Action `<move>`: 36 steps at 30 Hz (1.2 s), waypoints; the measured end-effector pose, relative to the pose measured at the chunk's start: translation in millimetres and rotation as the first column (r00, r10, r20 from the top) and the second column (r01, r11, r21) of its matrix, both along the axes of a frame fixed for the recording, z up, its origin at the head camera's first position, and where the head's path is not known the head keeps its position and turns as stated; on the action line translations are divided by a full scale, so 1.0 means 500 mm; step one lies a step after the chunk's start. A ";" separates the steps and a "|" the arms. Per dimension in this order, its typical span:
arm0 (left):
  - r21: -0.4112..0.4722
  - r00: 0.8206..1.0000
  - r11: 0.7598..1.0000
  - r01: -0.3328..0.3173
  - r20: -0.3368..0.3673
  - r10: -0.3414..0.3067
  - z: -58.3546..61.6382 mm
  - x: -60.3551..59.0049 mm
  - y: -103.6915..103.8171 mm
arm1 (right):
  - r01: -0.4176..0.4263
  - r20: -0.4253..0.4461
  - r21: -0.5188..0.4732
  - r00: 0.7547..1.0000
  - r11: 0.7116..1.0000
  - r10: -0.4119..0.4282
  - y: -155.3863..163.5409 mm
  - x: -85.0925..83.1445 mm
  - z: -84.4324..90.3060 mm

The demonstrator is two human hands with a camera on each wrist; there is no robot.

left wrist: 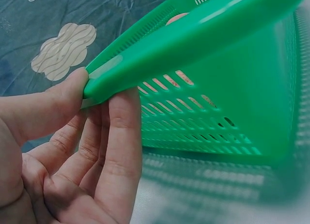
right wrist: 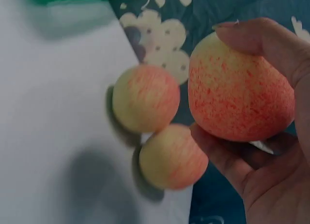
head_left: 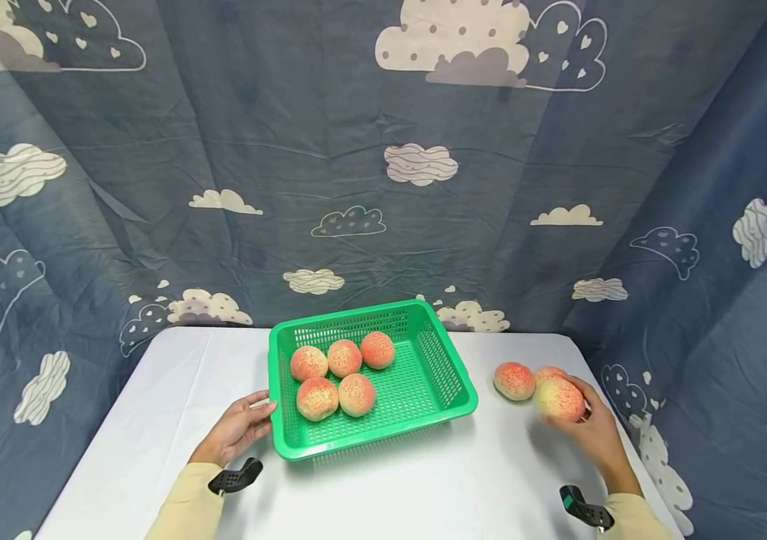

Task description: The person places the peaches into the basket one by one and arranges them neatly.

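Peaches are going into the green basket [head_left: 464,394], by the look of it: five [head_left: 338,375] already sit inside, bunched toward its 10 o'clock corner. The right hand [head_left: 593,431] has its fingers curled round a sixth peach [head_left: 559,398], held off the white table [head_left: 424,487]. Two more peaches [head_left: 514,380] wait just beside it, at 10 o'clock from the held one. The left hand [head_left: 238,427] pinches the basket's rim, thumb on top.
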State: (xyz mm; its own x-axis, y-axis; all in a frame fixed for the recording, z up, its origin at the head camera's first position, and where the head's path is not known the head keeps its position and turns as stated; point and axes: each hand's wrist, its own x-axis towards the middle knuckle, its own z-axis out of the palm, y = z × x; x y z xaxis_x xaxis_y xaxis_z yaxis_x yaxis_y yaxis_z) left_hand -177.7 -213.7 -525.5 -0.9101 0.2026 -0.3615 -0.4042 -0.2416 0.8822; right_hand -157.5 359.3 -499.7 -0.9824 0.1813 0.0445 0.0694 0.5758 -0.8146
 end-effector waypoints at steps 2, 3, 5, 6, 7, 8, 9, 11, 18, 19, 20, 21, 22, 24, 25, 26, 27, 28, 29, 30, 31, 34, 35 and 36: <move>0.005 1.000 1.000 0.003 0.000 -0.003 -0.001 0.000 -0.001 | -0.031 -0.037 0.001 0.999 1.000 0.031 -0.014 -0.005 0.011; 0.005 1.000 1.000 0.005 0.000 -0.005 -0.001 -0.001 -0.001 | -0.045 -0.058 0.006 0.997 0.999 0.045 -0.021 -0.008 0.017; 0.005 1.000 1.000 0.002 0.001 -0.002 -0.001 -0.001 -0.001 | -0.078 -0.093 0.022 0.992 0.997 0.080 -0.038 -0.014 0.027; 0.006 1.000 1.000 0.000 0.001 0.000 -0.001 -0.001 -0.001 | -0.093 -0.106 0.032 0.990 0.995 0.096 -0.047 -0.018 0.032; 0.005 1.000 1.000 -0.002 0.001 0.002 -0.001 -0.002 -0.001 | -0.106 -0.116 0.037 0.987 0.994 0.110 -0.056 -0.021 0.037; 0.003 1.000 1.000 -0.005 0.000 0.005 -0.001 -0.002 -0.001 | -0.121 -0.126 0.040 0.984 0.992 0.125 -0.065 -0.025 0.042; 0.001 1.000 1.000 -0.009 0.001 0.009 -0.001 -0.002 0.000 | -0.135 -0.132 0.039 0.981 0.990 0.139 -0.074 -0.030 0.045; -0.004 1.000 1.000 -0.015 0.005 0.015 -0.001 -0.002 0.000 | -0.165 -0.132 0.031 0.977 0.986 0.168 -0.094 -0.041 0.051; 0.006 1.000 1.000 -0.008 -0.001 0.008 -0.004 0.001 -0.001 | -0.278 -0.148 -0.062 0.952 0.958 0.267 -0.172 -0.070 0.058; 0.009 1.000 1.000 -0.009 -0.003 0.009 -0.004 0.001 -0.001 | -0.294 -0.154 -0.084 0.948 0.952 0.279 -0.184 -0.072 0.059; 0.010 1.000 1.000 -0.009 -0.003 0.009 -0.003 0.000 0.000 | -0.305 -0.155 -0.092 0.945 0.948 0.289 -0.195 -0.075 0.058; 0.012 1.000 1.000 -0.008 -0.004 0.008 -0.003 0.000 0.000 | -0.311 -0.155 -0.105 0.943 0.945 0.293 -0.206 -0.078 0.058; 0.013 1.000 1.000 -0.008 -0.003 0.008 -0.003 0.000 0.000 | -0.317 -0.157 -0.112 0.942 0.942 0.298 -0.216 -0.081 0.056; 0.013 1.000 1.000 -0.008 -0.001 0.008 -0.002 0.000 0.001 | -0.321 -0.156 -0.118 0.941 0.940 0.301 -0.234 -0.087 0.053; 0.013 1.000 1.000 -0.007 -0.001 0.007 -0.002 0.000 0.001 | -0.324 -0.155 -0.123 0.940 0.938 0.304 -0.243 -0.089 0.051; 0.011 1.000 1.000 -0.006 -0.001 0.006 -0.002 0.000 0.001 | -0.326 -0.153 -0.128 0.939 0.937 0.306 -0.252 -0.092 0.048; 0.009 1.000 1.000 -0.005 -0.001 0.005 -0.002 0.000 0.001 | -0.329 -0.155 -0.135 0.939 0.935 0.308 -0.260 -0.094 0.045; 0.006 1.000 1.000 -0.006 -0.001 0.006 -0.001 0.001 0.001 | -0.336 -0.157 -0.142 0.936 0.931 0.314 -0.268 -0.097 0.042; 0.003 1.000 1.000 -0.009 -0.001 0.009 -0.001 0.001 0.001 | -0.342 -0.156 -0.148 0.934 0.928 0.320 -0.277 -0.099 0.039; -0.001 1.000 1.000 -0.011 -0.003 0.011 -0.001 0.001 0.001 | -0.352 -0.155 -0.152 0.932 0.924 0.329 -0.284 -0.101 0.037; -0.002 1.000 1.000 -0.013 -0.002 0.013 -0.001 0.001 0.001 | -0.356 -0.153 -0.157 0.930 0.921 0.334 -0.292 -0.103 0.033; -0.005 1.000 1.000 -0.017 0.000 0.017 -0.002 0.000 0.001 | -0.368 -0.139 -0.163 0.927 0.915 0.348 -0.313 -0.112 0.022; -0.005 1.000 1.000 -0.017 0.002 0.017 -0.002 0.000 0.000 | -0.368 -0.129 -0.165 0.928 0.915 0.350 -0.319 -0.114 0.019; -0.004 1.000 1.000 -0.015 0.002 0.015 -0.002 0.000 0.000 | -0.367 -0.122 -0.167 0.929 0.915 0.350 -0.325 -0.117 0.016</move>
